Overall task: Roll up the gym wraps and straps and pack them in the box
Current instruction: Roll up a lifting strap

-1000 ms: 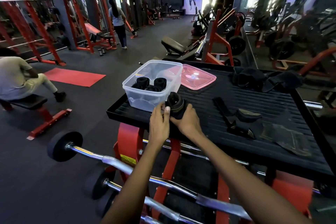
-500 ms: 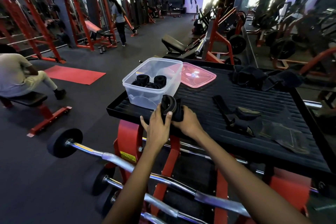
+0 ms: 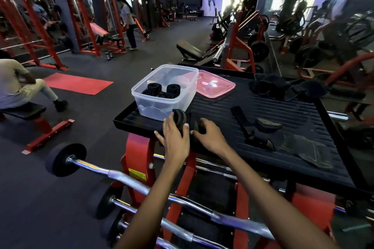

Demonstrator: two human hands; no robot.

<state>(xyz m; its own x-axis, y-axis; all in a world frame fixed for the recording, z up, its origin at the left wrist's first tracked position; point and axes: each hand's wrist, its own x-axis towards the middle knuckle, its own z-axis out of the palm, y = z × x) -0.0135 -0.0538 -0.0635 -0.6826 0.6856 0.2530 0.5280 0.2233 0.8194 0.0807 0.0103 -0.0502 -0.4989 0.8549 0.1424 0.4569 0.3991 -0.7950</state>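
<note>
Black ribbed tray (image 3: 263,111) at centre right. Clear box (image 3: 178,95) above centre, black rolls (image 3: 162,90) inside; pink translucent lid (image 3: 214,86) to its right. Black straps (image 3: 251,127) and wraps (image 3: 283,87) at right. Red mat (image 3: 79,84) at left on dark grey floor (image 3: 60,198). Chrome barbell (image 3: 141,186), black ends, at lower left; red frame (image 3: 137,155) with yellow label (image 3: 137,174).

Tray (image 3: 263,107): sits on a stand, above the barbells (image 3: 129,180) racked at 7 o'clock.
Box (image 3: 162,95): on the tray's 10 o'clock corner, rolled wraps (image 3: 162,90) inside.
Lid (image 3: 214,85): on the tray, touching the box at its 3 o'clock.
Roll (image 3: 179,118): just at the box's 6 o'clock, between left hand (image 3: 175,139) and right hand (image 3: 210,137).
Loose straps (image 3: 253,129): 3 o'clock of the hands.
Heaped wraps (image 3: 283,89): the tray's 1 o'clock corner.
</note>
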